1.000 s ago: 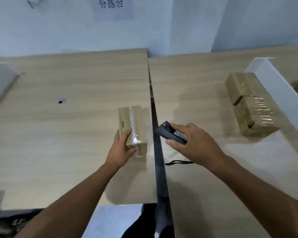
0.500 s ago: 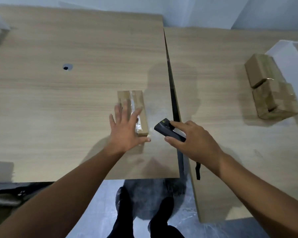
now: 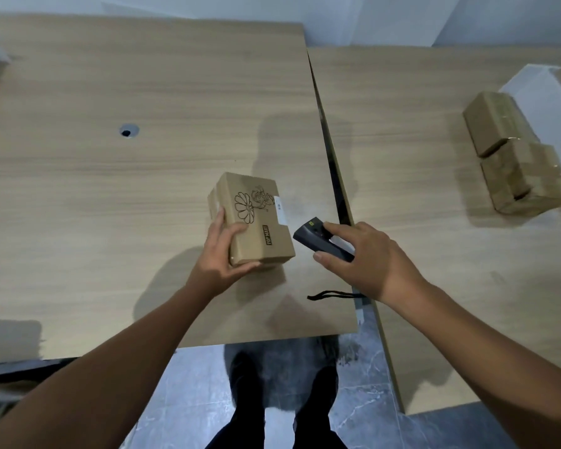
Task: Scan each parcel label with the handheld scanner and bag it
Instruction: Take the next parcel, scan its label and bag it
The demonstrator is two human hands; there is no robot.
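Note:
A small brown cardboard parcel point(image 3: 256, 218) with a flower drawing and a white label strip on its right edge lies on the left wooden table point(image 3: 110, 189). My left hand point(image 3: 222, 257) grips its near left corner, fingers on the side and thumb along the front. My right hand point(image 3: 366, 257) holds a dark handheld scanner point(image 3: 318, 238) just right of the parcel, its head pointing toward the label. A black wrist cord point(image 3: 329, 294) trails from the scanner over the table's edge.
Two taped cardboard parcels point(image 3: 515, 157) lie on the right table point(image 3: 418, 124) beside a white divider point(image 3: 544, 89). A narrow gap runs between the two tables. A cable hole point(image 3: 128, 130) sits in the left tabletop. My shoes show on the floor below.
The parcel has been turned over, so the printed flower face and label now show instead of the taped side. My left hand went from lying flat on it to gripping its corner.

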